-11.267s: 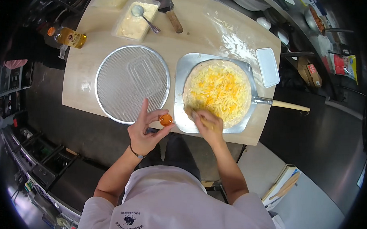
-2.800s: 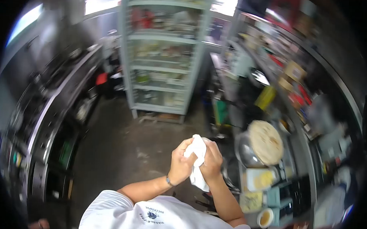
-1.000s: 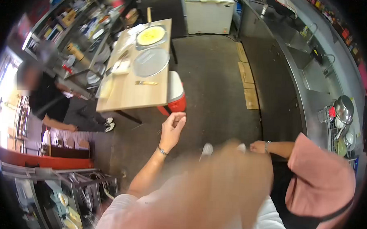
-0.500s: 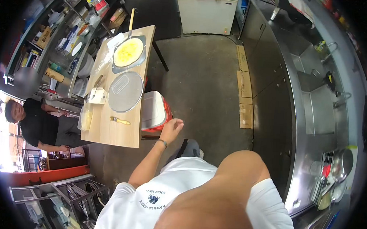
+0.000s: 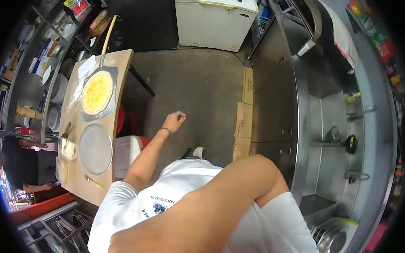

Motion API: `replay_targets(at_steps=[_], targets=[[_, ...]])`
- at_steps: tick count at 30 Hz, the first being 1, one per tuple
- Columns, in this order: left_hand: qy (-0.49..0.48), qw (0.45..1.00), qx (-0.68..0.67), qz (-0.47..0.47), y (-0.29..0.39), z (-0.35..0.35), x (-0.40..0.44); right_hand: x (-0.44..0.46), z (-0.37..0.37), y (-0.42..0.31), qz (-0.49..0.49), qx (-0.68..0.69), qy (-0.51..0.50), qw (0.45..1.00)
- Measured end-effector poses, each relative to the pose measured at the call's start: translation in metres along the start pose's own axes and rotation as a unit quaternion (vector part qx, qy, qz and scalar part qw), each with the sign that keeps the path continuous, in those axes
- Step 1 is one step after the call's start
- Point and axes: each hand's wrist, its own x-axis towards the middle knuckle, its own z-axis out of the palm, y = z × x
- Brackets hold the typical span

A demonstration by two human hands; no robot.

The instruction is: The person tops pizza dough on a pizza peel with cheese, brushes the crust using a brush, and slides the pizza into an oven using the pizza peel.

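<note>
My left hand [image 5: 175,120] hangs over the floor beside the table, its fingers curled and nothing visible in them. It touches nothing. My right arm is bent across my white shirt, and its hand lies outside the view. On the wooden table [image 5: 82,191] to the left, a round pizza base topped with yellow shreds [image 5: 97,92] rests on a metal peel [image 5: 86,118] with a long wooden handle [image 5: 109,35]. Nearer to me lie a round mesh pizza screen [image 5: 96,149] and a pastry brush [image 5: 93,182]. A white tub [image 5: 69,151] stands beside the screen.
A white-lidded red cooler [image 5: 127,156] stands beside the table. Ahead is a white chest freezer [image 5: 212,26]. Flattened cardboard [image 5: 243,123] runs along the steel counter with sinks [image 5: 318,188] on the right. Another person [image 5: 14,164] stands beyond the table, near crowded shelves.
My left hand has moved forward, away from the cooler. The table has shifted left and down in view, and the freezer appears larger. My right arm stays bent across my body.
</note>
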Motion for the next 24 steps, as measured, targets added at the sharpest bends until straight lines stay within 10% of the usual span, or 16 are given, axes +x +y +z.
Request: replay_targets(at_steps=[13,16,24], targets=[[0.119,0.989,-0.072,-0.050,0.064,-0.041,0.292,-0.040,-0.346,-0.113,0.096,0.061,-0.173,0.978],[0.180,0.974,-0.107,-0.085,0.061,-0.058,0.316,-0.020,-0.432,-0.128,-0.048,-0.006,-0.312,0.949],[0.351,0.888,-0.197,-0.223,0.028,-0.130,0.338,0.064,-0.609,-0.105,0.037,0.026,-0.516,0.856]])
